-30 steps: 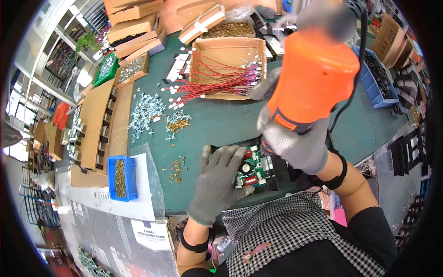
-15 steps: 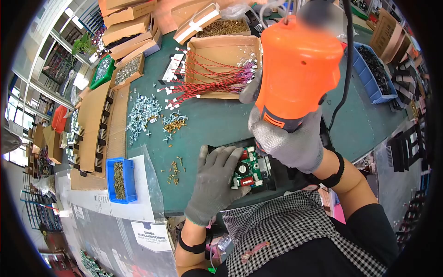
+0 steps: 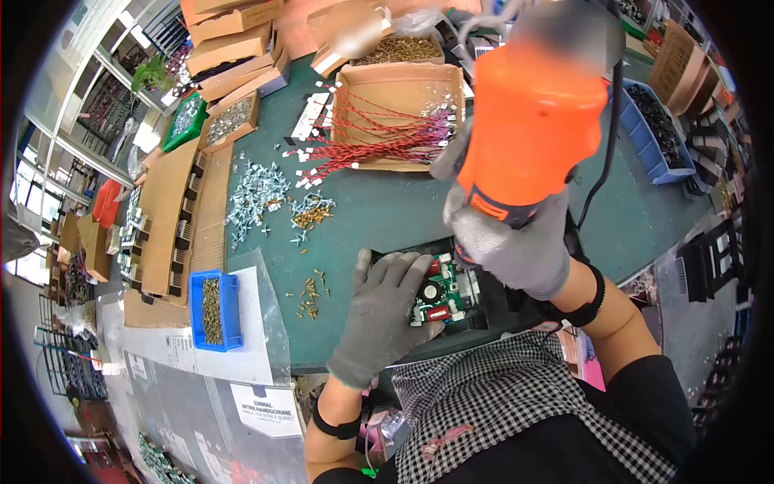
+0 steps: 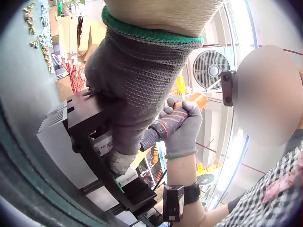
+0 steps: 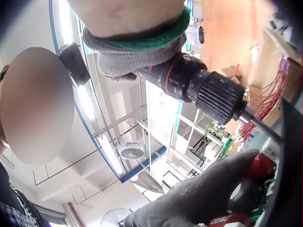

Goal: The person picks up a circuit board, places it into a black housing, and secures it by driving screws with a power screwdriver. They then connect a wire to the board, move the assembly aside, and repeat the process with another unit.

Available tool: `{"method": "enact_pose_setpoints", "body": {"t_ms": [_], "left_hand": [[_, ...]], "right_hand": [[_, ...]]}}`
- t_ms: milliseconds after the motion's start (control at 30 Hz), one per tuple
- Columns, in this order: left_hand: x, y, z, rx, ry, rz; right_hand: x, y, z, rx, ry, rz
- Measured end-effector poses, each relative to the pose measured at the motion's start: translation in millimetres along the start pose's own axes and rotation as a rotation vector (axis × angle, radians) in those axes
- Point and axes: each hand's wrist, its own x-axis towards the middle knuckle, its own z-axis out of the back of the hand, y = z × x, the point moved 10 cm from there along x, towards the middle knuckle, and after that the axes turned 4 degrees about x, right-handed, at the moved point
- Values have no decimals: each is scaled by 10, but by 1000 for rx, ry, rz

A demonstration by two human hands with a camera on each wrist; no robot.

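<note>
A green circuit board (image 3: 445, 292) with red parts lies in a black housing (image 3: 486, 300) at the table's front edge. My gloved left hand (image 3: 382, 313) rests on its left side, fingers laid over the housing's edge and thumb by the board. In my gloved right hand (image 3: 516, 246) is an orange power screwdriver (image 3: 532, 121), held upright over the housing. The right wrist view shows the driver's black ribbed collar (image 5: 220, 98) and its metal bit (image 5: 260, 125) reaching down past the housing's dark edge; the tip is hidden there. The left wrist view shows the left hand (image 4: 137, 80) over the black frame.
Left of the hands lie loose brass screws (image 3: 310, 298), a pile of bluish screws (image 3: 256, 198) and a blue bin of screws (image 3: 212, 310). Behind is a cardboard tray (image 3: 403, 81) with red wires. A blue crate (image 3: 657, 133) and the driver's black cable are at right.
The head view shifts slightly left and back. Both hands keep about the same place at the housing, and the driver stays in my right hand, tilted a little differently.
</note>
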Motion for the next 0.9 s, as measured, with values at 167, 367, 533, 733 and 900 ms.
{"method": "enact_pose_setpoints", "body": {"t_ms": [167,367,533,733,900], "left_hand": [[14,-16,-14,16,16,-22],[-15,-17,17,31,-37,-22],[-3,16,44,-73,-29,9],[18,19,96,-149,-102,9],[51,-51,41,-9,-11,-17]], "right_hand": [[-1,9,11,-45,-8,-104],[-15,46,-4,-77,-32,-102],[30,60,-81,97,-32,-118],[93,262,-106,-90,44,133],[34,160,-33,-130,13,97]]}}
